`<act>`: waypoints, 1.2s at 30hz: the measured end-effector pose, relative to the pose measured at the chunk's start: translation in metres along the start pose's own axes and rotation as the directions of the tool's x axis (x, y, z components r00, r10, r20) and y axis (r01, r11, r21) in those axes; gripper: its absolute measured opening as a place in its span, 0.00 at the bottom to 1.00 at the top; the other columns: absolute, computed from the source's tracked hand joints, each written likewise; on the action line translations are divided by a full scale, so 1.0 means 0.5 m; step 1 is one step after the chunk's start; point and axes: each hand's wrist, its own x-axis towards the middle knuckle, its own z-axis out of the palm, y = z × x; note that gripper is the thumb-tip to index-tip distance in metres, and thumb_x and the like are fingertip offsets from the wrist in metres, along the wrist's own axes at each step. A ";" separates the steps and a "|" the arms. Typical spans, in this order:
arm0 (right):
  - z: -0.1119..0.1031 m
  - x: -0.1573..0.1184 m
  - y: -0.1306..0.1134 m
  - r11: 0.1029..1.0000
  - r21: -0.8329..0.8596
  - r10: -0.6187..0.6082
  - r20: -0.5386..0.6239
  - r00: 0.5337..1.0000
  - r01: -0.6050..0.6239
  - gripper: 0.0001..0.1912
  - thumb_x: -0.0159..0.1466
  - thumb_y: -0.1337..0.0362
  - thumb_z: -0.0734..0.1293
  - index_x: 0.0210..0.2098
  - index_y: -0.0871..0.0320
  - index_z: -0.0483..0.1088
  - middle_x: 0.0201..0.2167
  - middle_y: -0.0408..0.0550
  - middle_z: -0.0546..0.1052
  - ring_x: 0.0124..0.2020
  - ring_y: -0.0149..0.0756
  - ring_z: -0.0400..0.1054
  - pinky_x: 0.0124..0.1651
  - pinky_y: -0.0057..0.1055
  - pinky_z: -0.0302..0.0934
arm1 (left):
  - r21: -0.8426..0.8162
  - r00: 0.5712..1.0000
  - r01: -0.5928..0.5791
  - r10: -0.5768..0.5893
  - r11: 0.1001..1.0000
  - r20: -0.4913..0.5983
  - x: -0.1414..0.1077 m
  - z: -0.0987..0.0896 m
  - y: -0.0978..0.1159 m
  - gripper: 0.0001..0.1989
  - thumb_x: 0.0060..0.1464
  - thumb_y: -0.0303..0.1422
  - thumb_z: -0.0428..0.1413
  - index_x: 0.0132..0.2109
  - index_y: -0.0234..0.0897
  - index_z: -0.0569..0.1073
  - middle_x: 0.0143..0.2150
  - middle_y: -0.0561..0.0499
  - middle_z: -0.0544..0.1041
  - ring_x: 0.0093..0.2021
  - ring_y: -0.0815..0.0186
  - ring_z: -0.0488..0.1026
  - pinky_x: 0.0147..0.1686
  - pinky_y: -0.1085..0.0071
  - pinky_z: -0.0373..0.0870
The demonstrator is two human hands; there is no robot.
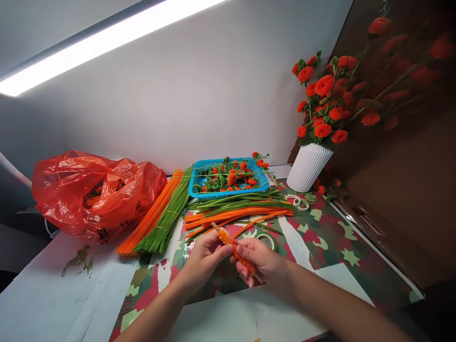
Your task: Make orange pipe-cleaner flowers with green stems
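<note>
Both hands meet over the near part of the table around a thin wooden stick (215, 226) with an orange pipe cleaner (228, 239) coiled along it. My left hand (205, 254) pinches the coil's upper left part between thumb and fingers. Lower down, my right hand (258, 256) grips the same coil, its fingers curled beneath. The stick tilts from upper left to lower right, and its bare ends stick out past the coil. Just beyond the hands lie loose orange pipe cleaners (242, 213) and green pipe cleaners (235, 202).
A blue basket (228, 194) of orange flowers stands behind. At left are a red plastic bag (96, 190) and bundled orange and green stems (160, 232). A white vase (308, 167) of flowers is at right. Green tape (273, 242) and scissors (302, 204) lie nearby.
</note>
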 end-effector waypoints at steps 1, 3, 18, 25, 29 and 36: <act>0.001 0.002 0.002 1.000 -0.025 -0.020 -0.025 0.999 0.019 0.26 0.54 0.43 0.68 0.33 0.61 0.64 0.16 0.35 0.68 0.12 0.22 0.61 0.16 0.19 0.54 | 0.025 1.000 -0.017 0.018 1.000 -0.026 0.001 0.001 0.001 0.14 0.48 0.42 0.60 0.32 0.34 0.73 0.27 0.50 0.74 0.27 0.66 0.70 0.27 0.73 0.67; 0.004 0.006 0.005 0.995 -0.076 -0.068 -0.080 0.994 0.062 0.27 0.53 0.42 0.68 0.32 0.61 0.63 0.16 0.35 0.68 0.12 0.22 0.62 0.16 0.19 0.56 | 0.069 0.997 -0.045 0.050 0.997 -0.064 0.004 0.000 0.001 0.13 0.47 0.42 0.61 0.31 0.34 0.74 0.29 0.49 0.74 0.30 0.65 0.70 0.29 0.72 0.68; 0.012 -0.013 -0.013 0.962 0.264 0.044 0.099 0.994 -0.069 0.19 0.59 0.51 0.68 0.32 0.60 0.62 0.13 0.30 0.57 0.10 0.18 0.45 0.16 0.20 0.40 | -0.178 0.999 -0.035 0.031 0.983 -0.024 0.001 0.000 -0.002 0.22 0.48 0.39 0.62 0.50 0.38 0.72 0.47 0.44 0.76 0.46 0.58 0.72 0.45 0.65 0.69; -0.009 -0.012 -0.016 0.846 0.414 0.160 0.403 0.901 -0.335 0.12 0.69 0.61 0.57 0.31 0.60 0.61 0.13 0.31 0.55 0.10 0.20 0.38 0.16 0.20 0.38 | -0.203 1.000 -0.004 0.003 0.979 -0.005 0.002 -0.001 -0.009 0.15 0.42 0.34 0.66 0.39 0.36 0.76 0.36 0.47 0.79 0.40 0.60 0.76 0.42 0.66 0.72; -0.018 -0.008 -0.008 0.894 0.367 0.150 0.298 0.943 -0.258 0.14 0.68 0.57 0.57 0.32 0.60 0.63 0.13 0.32 0.58 0.09 0.20 0.45 0.15 0.20 0.43 | -0.180 0.995 -0.009 -0.009 0.984 -0.100 0.009 0.000 -0.013 0.15 0.39 0.33 0.68 0.36 0.35 0.75 0.33 0.51 0.78 0.34 0.65 0.75 0.36 0.72 0.72; -0.012 0.000 -0.005 0.999 0.040 -0.001 0.016 1.000 0.001 0.24 0.58 0.45 0.66 0.29 0.63 0.67 0.12 0.35 0.63 0.10 0.23 0.55 0.13 0.20 0.51 | -0.125 0.996 0.004 -0.015 0.992 -0.083 0.012 -0.006 -0.006 0.13 0.40 0.33 0.67 0.33 0.33 0.73 0.29 0.53 0.75 0.29 0.70 0.72 0.30 0.76 0.70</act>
